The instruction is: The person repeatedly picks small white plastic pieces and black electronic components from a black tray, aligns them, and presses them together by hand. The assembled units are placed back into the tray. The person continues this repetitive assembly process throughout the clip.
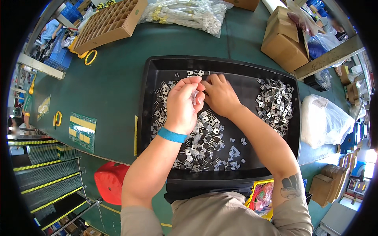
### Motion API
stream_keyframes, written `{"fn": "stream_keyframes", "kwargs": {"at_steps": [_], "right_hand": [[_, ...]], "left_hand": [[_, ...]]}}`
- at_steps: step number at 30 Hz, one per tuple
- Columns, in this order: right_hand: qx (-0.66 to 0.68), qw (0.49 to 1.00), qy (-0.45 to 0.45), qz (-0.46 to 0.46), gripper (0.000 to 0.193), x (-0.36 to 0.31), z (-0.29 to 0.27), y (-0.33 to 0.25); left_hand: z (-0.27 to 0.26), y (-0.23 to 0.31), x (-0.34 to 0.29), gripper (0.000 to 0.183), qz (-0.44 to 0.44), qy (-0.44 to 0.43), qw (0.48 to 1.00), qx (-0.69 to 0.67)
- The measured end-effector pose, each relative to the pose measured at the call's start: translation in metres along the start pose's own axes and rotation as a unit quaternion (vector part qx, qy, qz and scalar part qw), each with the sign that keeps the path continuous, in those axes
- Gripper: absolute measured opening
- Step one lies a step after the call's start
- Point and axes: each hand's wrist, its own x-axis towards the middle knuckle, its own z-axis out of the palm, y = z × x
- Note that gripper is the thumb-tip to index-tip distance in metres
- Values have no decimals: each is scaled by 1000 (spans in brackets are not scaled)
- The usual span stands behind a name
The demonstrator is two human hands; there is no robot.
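A black tray [244, 165] in front of me holds heaps of small three-legged transistors [204, 137] with black bodies and metal tabs. My left hand [183, 104], with a blue wristband, is raised over the left heap, palm up. Its fingers curl around small pale pieces [194, 96], only partly visible. Close beside its fingertips, my right hand [221, 94] is bent down with thumb and fingers drawn together; whatever they pinch is hidden and slightly blurred. Small grey pieces [234, 152] lie loose near the tray's front. A second transistor heap [275, 104] fills the right side.
On the green table stand a divided cardboard box [106, 25], a bag of white connectors [189, 15], an open carton [285, 39] and a white plastic bag [325, 122]. Left are a circuit board [82, 131], yellow tape [90, 57] and a red stool [110, 183].
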Motion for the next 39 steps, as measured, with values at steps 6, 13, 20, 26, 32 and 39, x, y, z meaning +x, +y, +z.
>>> {"fn": "stream_keyframes", "kwargs": {"at_steps": [6,13,20,26,32,39], "right_hand": [[115,984,-133,-22,27,-61,-30,-17],[241,965,-106,7,26,-96,-64,-16],[389,910,17,142,26,-102,-101,-10],[563,777,109,261,16,-105,-99,-17],[372,901,68,215,18,-106,-108,-24],[273,948,98,129,19,-105,-107,-24]], "left_hand": [[1,0,-3,18,-24,-20,1000,4],[4,-10,-5,27,-119,-107,985,64],[6,-24,-12,28,-152,-205,960,112],[8,-33,-15,17,-181,-219,945,161],[6,-39,-16,19,-207,-222,945,123],[8,-39,-18,20,-216,-243,937,132]]}}
